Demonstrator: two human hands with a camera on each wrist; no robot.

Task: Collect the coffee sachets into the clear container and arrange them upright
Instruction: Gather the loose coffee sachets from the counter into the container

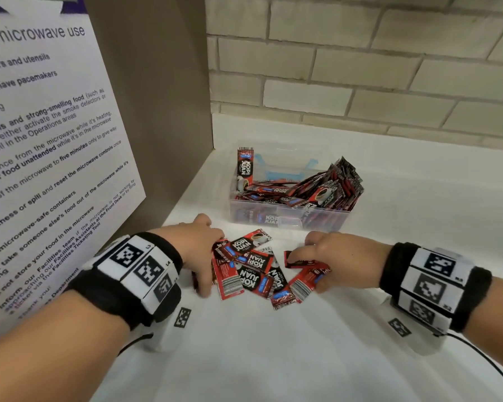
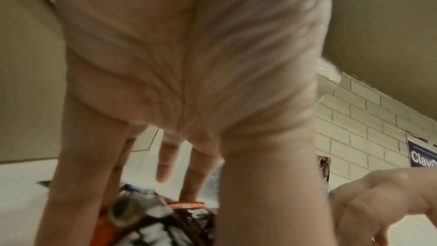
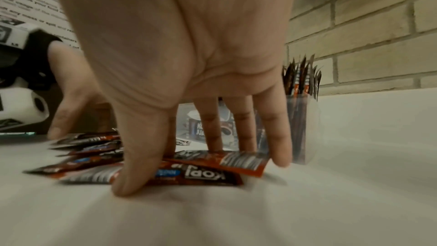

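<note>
Several red-and-black coffee sachets point(image 1: 253, 268) lie loose and overlapping on the white counter in front of the clear container point(image 1: 288, 219). My left hand point(image 1: 212, 266) touches the pile's left side, fingers point(image 2: 78, 175) reaching straight down onto the sachets point(image 2: 146, 222). My right hand point(image 1: 305, 271) is over the pile's right side; its thumb and straight fingers point(image 3: 274, 137) press down on two sachets point(image 3: 212, 171). The container holds many sachets point(image 1: 317, 187), some leaning upright at its right end, others lying flat, one standing at the left corner.
A tall beige panel with a printed microwave notice point(image 1: 41, 169) stands close on the left. A brick wall point(image 1: 360, 68) runs behind the container. White counter point(image 1: 273, 358) extends toward me and to the right. A cable point(image 1: 491, 369) trails from the right wristband.
</note>
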